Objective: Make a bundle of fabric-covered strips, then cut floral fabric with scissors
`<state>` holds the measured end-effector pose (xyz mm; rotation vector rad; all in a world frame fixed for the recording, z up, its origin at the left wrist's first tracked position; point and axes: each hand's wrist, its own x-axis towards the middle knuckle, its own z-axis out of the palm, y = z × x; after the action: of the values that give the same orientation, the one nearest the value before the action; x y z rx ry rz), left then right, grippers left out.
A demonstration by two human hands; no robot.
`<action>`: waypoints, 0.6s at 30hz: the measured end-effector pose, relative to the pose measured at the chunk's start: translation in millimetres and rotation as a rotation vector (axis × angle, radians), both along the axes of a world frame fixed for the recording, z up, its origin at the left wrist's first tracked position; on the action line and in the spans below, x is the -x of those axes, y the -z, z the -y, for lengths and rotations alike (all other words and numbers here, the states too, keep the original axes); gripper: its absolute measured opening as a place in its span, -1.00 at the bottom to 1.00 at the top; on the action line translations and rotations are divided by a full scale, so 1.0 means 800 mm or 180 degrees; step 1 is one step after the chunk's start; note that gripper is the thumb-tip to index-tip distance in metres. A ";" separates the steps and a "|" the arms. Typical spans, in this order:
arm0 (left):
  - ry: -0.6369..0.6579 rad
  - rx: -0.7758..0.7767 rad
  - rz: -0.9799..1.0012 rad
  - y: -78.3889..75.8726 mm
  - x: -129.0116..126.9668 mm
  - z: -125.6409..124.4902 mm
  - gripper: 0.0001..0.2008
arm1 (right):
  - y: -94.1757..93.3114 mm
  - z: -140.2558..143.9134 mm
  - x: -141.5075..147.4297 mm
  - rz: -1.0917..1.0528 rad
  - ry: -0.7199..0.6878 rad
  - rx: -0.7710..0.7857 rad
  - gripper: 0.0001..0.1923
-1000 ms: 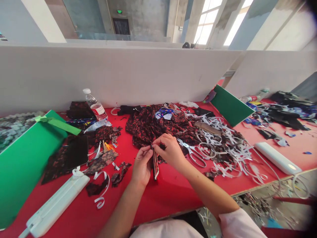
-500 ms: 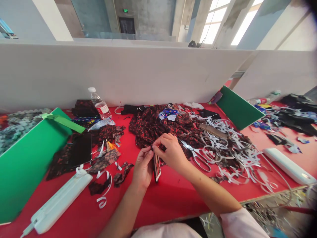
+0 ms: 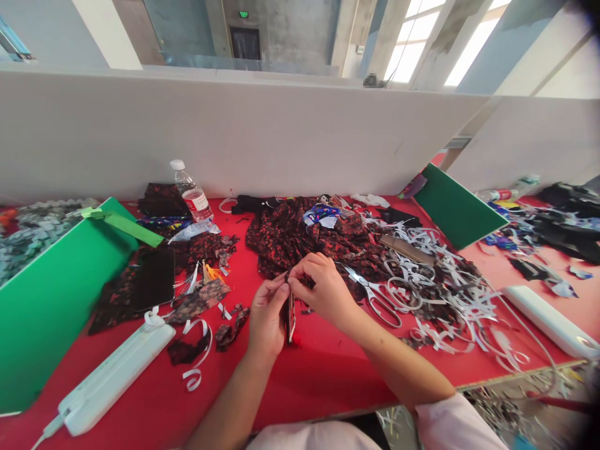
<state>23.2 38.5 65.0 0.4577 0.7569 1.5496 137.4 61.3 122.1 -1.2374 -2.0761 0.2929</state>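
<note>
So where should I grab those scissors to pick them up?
Take the scissors by the two silver loop handles, coming in from the right. The loops lie flat toward the paper scraps, while the pointed blades aim toward the right hand, so that end is safest.

One head-worn camera looks forward and down, close over the red table (image 3: 328, 375).

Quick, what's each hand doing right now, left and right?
Left hand: closed, pinching the small fabric-covered piece.
Right hand: closed, fingertips pinching the top of the same piece.
</note>
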 end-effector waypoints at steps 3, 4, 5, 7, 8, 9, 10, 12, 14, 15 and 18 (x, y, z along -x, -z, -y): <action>-0.0085 -0.0019 -0.0146 -0.002 0.001 -0.001 -0.86 | 0.002 0.002 0.002 0.0010 0.0007 -0.0009 -0.92; -0.0136 -0.0007 -0.0196 -0.002 0.001 -0.001 -0.85 | 0.003 0.002 0.002 0.0009 -0.0006 -0.0004 -0.92; -0.0193 0.0012 -0.0245 -0.003 0.001 -0.001 -0.85 | 0.003 0.002 0.003 -0.0005 -0.0025 0.0010 -0.91; -0.0305 0.0067 -0.0326 -0.006 0.001 -0.001 -0.84 | 0.003 0.002 0.003 -0.0059 -0.0086 0.0073 -0.90; -0.0341 0.0096 -0.0350 -0.007 0.001 -0.001 -0.84 | 0.002 0.002 0.003 -0.0094 -0.0124 0.0109 -0.90; -0.0360 0.0124 -0.0362 -0.008 0.001 -0.001 -0.84 | 0.002 0.002 0.003 -0.0128 -0.0157 0.0138 -0.90; -0.0361 0.0148 -0.0365 -0.010 0.001 -0.001 -0.83 | 0.002 0.001 0.003 -0.0149 -0.0180 0.0155 -0.90; -0.0334 0.0179 -0.0357 -0.010 0.001 -0.001 -0.83 | 0.003 0.000 0.003 -0.0144 -0.0186 0.0141 -0.92; -0.0306 0.0162 -0.0356 -0.009 0.001 -0.001 -0.83 | 0.004 -0.001 0.002 -0.0092 -0.0146 0.0055 -0.93; -0.0301 0.0132 -0.0363 -0.008 0.001 -0.001 -0.84 | 0.005 -0.001 0.002 -0.0062 -0.0121 -0.0009 -0.94; -0.0316 0.0036 -0.0399 -0.002 0.000 -0.002 -0.85 | 0.006 -0.001 0.002 0.0036 -0.0091 -0.0176 -0.94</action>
<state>23.0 39.7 66.8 0.5192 0.8961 1.6194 136.0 62.0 117.0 -1.1798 -2.0990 0.2403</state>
